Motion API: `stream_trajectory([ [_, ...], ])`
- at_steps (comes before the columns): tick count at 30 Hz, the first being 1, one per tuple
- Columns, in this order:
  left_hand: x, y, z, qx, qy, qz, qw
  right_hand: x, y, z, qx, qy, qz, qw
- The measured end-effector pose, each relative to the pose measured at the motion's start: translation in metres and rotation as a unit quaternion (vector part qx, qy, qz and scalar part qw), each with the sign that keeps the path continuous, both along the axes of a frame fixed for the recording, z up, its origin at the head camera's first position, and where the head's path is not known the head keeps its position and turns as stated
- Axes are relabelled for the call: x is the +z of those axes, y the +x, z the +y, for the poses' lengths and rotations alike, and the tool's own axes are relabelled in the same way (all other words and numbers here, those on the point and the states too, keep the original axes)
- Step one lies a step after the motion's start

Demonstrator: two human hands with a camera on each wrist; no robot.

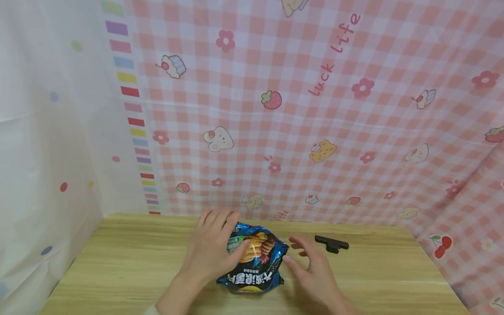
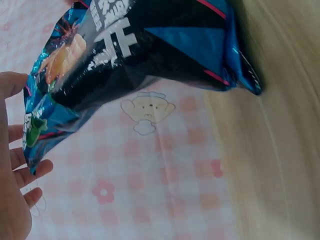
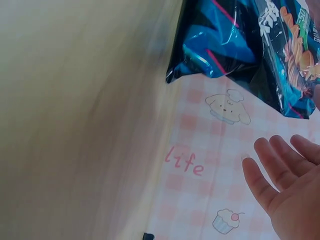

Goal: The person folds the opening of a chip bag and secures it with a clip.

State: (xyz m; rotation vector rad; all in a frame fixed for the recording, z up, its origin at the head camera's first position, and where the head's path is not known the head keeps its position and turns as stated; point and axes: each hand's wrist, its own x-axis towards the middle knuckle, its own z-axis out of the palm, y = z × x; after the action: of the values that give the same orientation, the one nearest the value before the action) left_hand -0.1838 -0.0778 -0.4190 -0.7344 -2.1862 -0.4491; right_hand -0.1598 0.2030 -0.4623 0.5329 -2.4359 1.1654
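1. You are working at a wooden table [image 1: 130, 262], whose pale yellow-brown top is showing streaky grain and is widening towards you from its far edge
2. Near the middle of the tabletop, from left to right, a blue-and-black snack bag [image 1: 260, 258] is sitting at a tilt, its printed front facing up towards you
3. You are not seeing clearly whether its lower end is touching the wood or hanging just above it
4. To the right of the bag and apart from it, a black object [image 1: 332, 243] is lying on the wood near the far edge, a smaller block jutting from its long bar towards you
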Motion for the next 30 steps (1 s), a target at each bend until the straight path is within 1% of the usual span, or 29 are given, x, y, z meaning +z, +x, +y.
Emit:
stream_trajectory([
  [3, 0.002, -0.001, 0.006, -0.003, -0.013, -0.001, 0.9999, 0.001, -0.001, -0.005, 0.0, -0.011, -0.003, 1.0],
  [8, 0.005, -0.002, 0.012, -0.003, -0.033, -0.002, 0.9994, 0.0, -0.003, -0.01, 0.011, -0.025, 0.008, 1.0],
  [12, 0.005, -0.003, 0.017, -0.003, -0.04, 0.002, 0.9992, 0.001, -0.004, -0.014, 0.015, -0.041, 0.013, 0.999],
  [17, 0.006, -0.003, 0.023, -0.009, -0.041, -0.008, 0.9991, 0.002, -0.004, -0.018, 0.015, -0.059, 0.017, 0.998],
  [24, 0.006, -0.004, 0.031, -0.004, -0.037, -0.016, 0.9992, 0.001, -0.005, -0.022, -0.006, -0.096, -0.018, 0.995],
  [30, 0.004, -0.005, 0.034, 0.001, -0.03, -0.023, 0.9993, 0.002, -0.004, -0.022, -0.011, -0.106, -0.04, 0.994],
])
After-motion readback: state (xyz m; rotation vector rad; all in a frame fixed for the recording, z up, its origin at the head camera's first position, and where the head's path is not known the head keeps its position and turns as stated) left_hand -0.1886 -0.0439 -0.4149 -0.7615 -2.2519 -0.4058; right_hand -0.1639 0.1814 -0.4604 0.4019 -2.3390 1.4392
